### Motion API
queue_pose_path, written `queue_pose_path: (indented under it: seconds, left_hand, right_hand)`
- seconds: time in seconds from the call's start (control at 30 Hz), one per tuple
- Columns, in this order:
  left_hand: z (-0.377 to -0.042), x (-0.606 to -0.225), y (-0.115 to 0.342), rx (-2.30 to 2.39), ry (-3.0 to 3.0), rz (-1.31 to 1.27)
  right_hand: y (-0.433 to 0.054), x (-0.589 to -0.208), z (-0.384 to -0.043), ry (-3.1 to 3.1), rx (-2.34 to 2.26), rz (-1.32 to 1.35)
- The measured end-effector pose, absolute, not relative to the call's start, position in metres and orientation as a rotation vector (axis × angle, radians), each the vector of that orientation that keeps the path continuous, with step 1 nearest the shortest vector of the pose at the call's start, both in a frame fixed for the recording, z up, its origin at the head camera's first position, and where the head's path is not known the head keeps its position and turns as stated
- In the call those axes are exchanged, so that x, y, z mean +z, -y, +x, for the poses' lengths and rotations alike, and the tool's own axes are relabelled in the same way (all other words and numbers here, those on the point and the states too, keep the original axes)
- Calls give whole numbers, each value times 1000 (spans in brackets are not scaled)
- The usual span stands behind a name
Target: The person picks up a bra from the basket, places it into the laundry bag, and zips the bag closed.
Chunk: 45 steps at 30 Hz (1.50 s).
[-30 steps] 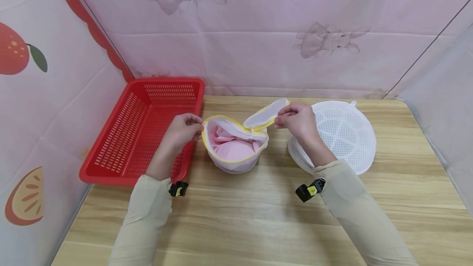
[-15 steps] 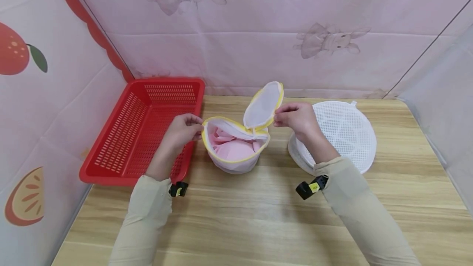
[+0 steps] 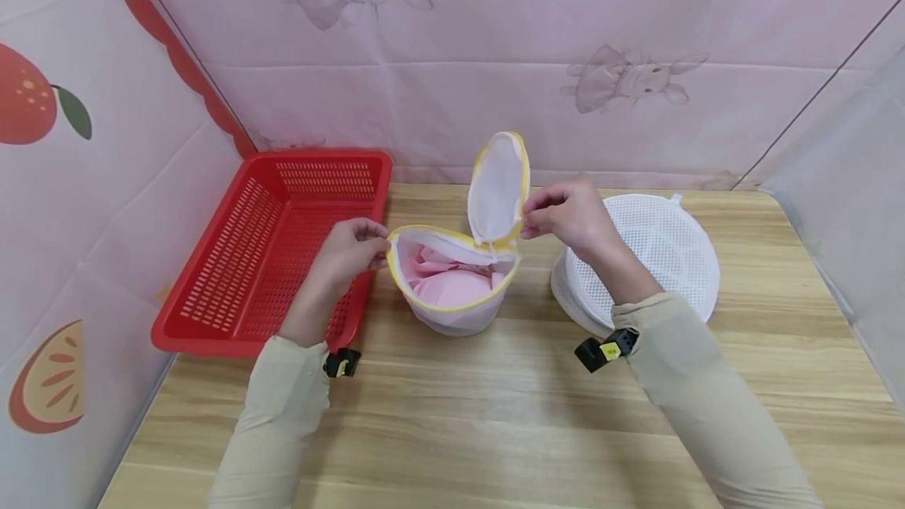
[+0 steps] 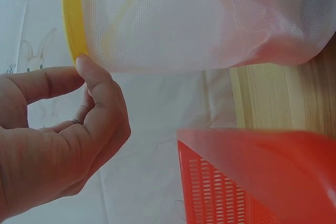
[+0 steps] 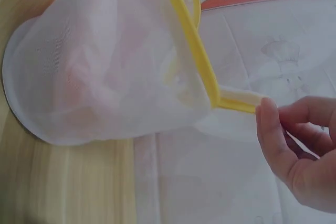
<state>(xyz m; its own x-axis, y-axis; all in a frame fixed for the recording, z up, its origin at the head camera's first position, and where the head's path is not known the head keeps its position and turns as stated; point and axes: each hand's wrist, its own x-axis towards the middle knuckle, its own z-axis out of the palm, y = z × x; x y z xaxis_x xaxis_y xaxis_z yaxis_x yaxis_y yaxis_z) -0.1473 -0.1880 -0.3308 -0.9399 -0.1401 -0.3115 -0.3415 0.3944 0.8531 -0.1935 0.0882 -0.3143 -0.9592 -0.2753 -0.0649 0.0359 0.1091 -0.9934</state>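
A white mesh laundry bag with yellow zipper edging stands on the table, its top unzipped. Pink cloth lies inside it and shows through the mesh in both wrist views. My left hand pinches the yellow rim at the bag's left side between thumb and index finger; the left wrist view shows this yellow edging up close. On the other side, my right hand pinches the edge of the raised lid flap, which stands nearly upright above the opening.
A red plastic basket stands at the left, close beside my left hand. Under my right forearm, a round white mesh bag lies flat on the wooden table. Printed cloth walls enclose the back and sides.
The lid flap has swung up and left, from lying low toward the right to nearly upright. My right hand has risen slightly with its edge. The left hand keeps its hold.
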Motion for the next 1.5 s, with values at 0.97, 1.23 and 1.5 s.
queue_pose_path:
  seconds: [0.97,1.23,1.5]
  left_hand:
    - [-159,-313,193,1409,-2411,-351]
    - [-157,-311,194,1400,-2394,-357]
    - [-155,-314,196,1492,-2374,-326]
  right_hand:
    - [-92,-295,-193,-2640,-1216,-705]
    - [-89,-298,-192,-2643,-1181,-752]
    - [-86,-294,-190,-2707,-1174,-652]
